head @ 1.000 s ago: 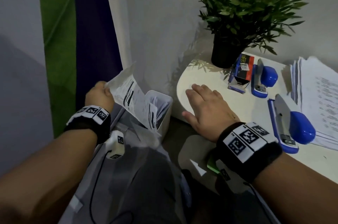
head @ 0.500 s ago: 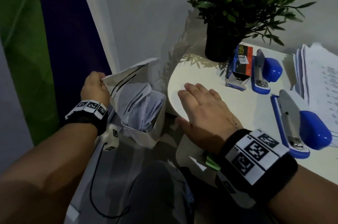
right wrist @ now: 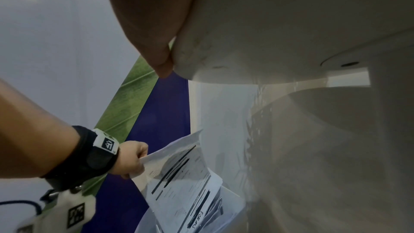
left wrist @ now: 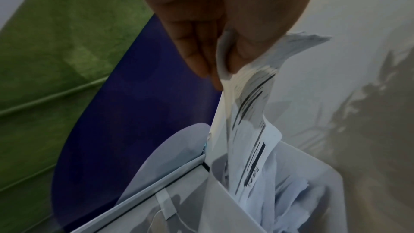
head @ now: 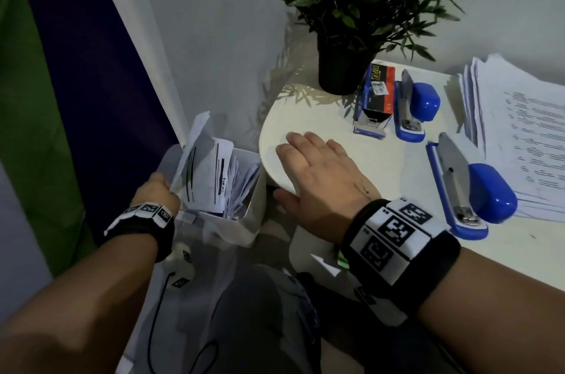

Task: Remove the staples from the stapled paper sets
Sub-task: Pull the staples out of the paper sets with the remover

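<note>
The right hand (head: 318,181) lies flat with straight fingers on the near corner of the white table (head: 360,159), holding nothing. Left of the table, the left hand (head: 157,195) pinches a paper set (head: 203,172) whose low end sits in the white bin (head: 244,221). Farther back on the table stands a plant (head: 360,7).

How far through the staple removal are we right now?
Done, by the look of it: the white bin beside the table already holds several loose sheets. In hand: the left hand pinches a paper set with its lower end already in that bin; the right hand lies flat on the table edge. Left: a thick paper stack waits beside two blue staplers.
</note>
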Tool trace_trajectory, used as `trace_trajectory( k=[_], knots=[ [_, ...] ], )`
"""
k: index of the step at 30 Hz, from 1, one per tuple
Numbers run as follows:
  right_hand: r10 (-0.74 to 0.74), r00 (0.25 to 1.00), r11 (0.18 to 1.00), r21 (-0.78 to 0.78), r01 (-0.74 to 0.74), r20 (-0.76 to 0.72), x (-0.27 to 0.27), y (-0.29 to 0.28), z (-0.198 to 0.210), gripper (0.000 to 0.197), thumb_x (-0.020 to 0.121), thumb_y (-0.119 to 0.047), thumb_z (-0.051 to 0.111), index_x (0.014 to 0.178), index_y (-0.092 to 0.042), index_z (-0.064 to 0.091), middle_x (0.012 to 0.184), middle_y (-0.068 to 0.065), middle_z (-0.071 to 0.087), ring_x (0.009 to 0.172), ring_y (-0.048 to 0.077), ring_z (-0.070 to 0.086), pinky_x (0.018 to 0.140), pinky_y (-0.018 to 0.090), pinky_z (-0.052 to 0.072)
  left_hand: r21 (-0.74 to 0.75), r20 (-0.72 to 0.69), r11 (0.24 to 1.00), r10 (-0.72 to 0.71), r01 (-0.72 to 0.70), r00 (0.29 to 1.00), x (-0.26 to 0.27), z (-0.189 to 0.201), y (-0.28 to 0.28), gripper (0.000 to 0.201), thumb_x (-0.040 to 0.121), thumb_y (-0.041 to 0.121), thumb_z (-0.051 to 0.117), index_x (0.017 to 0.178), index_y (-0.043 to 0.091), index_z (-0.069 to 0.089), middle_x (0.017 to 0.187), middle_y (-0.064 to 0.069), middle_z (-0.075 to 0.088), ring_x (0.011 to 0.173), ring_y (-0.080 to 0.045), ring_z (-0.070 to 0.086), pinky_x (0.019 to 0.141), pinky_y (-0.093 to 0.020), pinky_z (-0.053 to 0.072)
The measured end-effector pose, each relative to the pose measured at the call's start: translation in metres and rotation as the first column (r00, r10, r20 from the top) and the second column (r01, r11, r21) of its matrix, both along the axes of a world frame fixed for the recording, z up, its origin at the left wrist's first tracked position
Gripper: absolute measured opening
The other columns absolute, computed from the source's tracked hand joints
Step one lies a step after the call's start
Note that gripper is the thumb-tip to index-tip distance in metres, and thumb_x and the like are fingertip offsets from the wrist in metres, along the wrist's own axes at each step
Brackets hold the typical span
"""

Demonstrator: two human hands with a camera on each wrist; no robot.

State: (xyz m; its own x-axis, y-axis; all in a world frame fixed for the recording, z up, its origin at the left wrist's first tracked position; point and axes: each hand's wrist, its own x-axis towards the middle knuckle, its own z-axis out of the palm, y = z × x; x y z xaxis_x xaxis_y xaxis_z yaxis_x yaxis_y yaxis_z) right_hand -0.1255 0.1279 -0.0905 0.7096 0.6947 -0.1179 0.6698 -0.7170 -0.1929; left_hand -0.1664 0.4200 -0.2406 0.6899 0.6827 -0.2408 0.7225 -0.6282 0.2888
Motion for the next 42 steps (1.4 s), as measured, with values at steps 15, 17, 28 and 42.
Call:
trace_trajectory(
  k=[15, 17, 28, 42],
  knots=[
    [0.006, 1.000, 1.000, 0.023, -0.006, 0.001, 0.000, 0.000, 0.000, 0.063, 0.094, -0.046, 0.042, 0.147, -0.022, 0.018, 0.159, 0.003, 0.011, 0.146, 0.024, 0.007, 0.117, 0.041, 0.005, -0.212, -0.218, 0.974, -0.132, 0.085, 0.967, 0.040, 0.030, -0.035, 0.051, 0.089, -0.004, 0.053, 0.136, 0.008, 0.037, 0.113, -0.017, 0.057, 0.083, -0.028, 0.056, 0.060, -0.032, 0.047],
    [0.007, 1.000, 1.000, 0.029, -0.007, 0.005, 0.001, 0.000, 0.000, 0.063, 0.094, -0.046, 0.043, 0.147, -0.022, 0.019, 0.159, 0.004, 0.012, 0.145, 0.024, 0.008, 0.117, 0.042, 0.006, -0.255, -0.180, 0.967, -0.071, 0.024, 0.981, 0.047, 0.019, -0.034, 0.047, 0.090, -0.002, 0.052, 0.136, 0.001, 0.038, 0.124, -0.021, 0.055, 0.082, -0.028, 0.059, 0.061, -0.031, 0.050],
    [-0.002, 1.000, 0.998, 0.064, 0.004, -0.020, 0.002, -0.001, -0.001, 0.064, 0.092, -0.049, 0.046, 0.146, -0.024, 0.022, 0.158, 0.002, 0.015, 0.145, 0.023, 0.010, 0.117, 0.040, 0.006, -0.369, -0.239, 0.928, -0.046, -0.047, 0.970, 0.053, -0.014, -0.034, 0.042, 0.097, 0.020, 0.049, 0.132, -0.002, 0.044, 0.131, -0.022, 0.051, 0.115, -0.034, 0.056, 0.079, -0.032, 0.050],
    [-0.013, 1.000, 0.998, 0.065, 0.014, -0.019, 0.001, 0.001, -0.001, 0.063, 0.091, -0.048, 0.048, 0.144, -0.024, 0.024, 0.158, 0.001, 0.015, 0.145, 0.023, 0.010, 0.117, 0.040, 0.006, 0.004, -0.070, 0.978, -0.208, 0.209, 0.976, 0.048, -0.029, -0.029, 0.019, 0.089, 0.000, 0.048, 0.104, -0.002, 0.060, 0.108, -0.022, 0.061, 0.099, -0.036, 0.057, 0.081, -0.034, 0.044]
  ],
)
